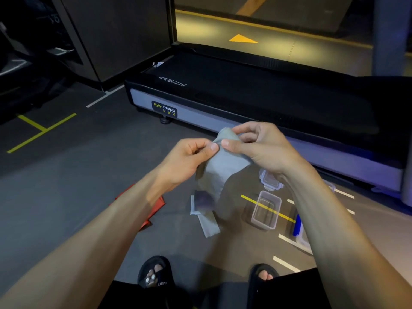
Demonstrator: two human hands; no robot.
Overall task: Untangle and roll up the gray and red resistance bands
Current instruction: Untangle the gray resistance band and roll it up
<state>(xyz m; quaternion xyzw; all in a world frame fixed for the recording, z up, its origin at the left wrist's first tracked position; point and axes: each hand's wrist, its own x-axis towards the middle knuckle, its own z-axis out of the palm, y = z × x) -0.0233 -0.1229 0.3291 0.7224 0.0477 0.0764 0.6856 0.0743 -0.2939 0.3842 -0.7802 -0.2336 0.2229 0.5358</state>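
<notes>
Head view: both hands' fingers pinch the gray band's upper edge.

Both bare forearms reach in from the lower corners, meeting mid-frame. Left hand has fingers curled, thumb and forefinger pinching. Right hand sits just right of it, slightly higher, fingers curled, thumb pressing inward, fingertips nearly touching.

The gray resistance band is held up above the floor, pinched at its upper end, its blurred lower end hanging. The red resistance band is lying on the floor, partly hidden.
</notes>
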